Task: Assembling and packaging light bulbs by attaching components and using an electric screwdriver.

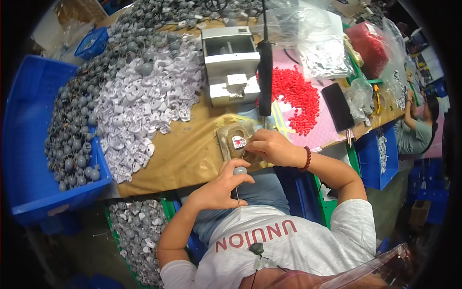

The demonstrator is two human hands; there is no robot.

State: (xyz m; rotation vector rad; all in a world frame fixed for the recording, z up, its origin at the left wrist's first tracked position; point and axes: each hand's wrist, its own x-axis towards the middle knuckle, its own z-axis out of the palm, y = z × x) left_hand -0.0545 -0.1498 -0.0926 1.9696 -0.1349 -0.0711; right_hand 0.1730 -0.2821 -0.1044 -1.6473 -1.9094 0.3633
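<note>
My left hand [219, 189] has its fingers curled around a grey ball-shaped part [239, 170], with a thin wire or rod trailing down from it. Close to the table's front edge, my right hand [273, 148] is closed in a pinch beside a small white plastic housing [238, 140]. What the right fingertips hold is too small to make out; a thin wire seems to run just below them. A red piece shows on the white housing, which sits in the hollow of a worn, tan block fixture [226, 144]. Above the right hand hangs a black electric screwdriver [265, 79].
A white boxy machine [230, 91] stands behind the fixture. Piles of white housings [144, 96] and grey ball parts [72, 139] cover the left, beside a blue crate [29, 125]. Red pieces [293, 101] and a black phone [338, 107] lie right. A co-worker [415, 126] sits far right.
</note>
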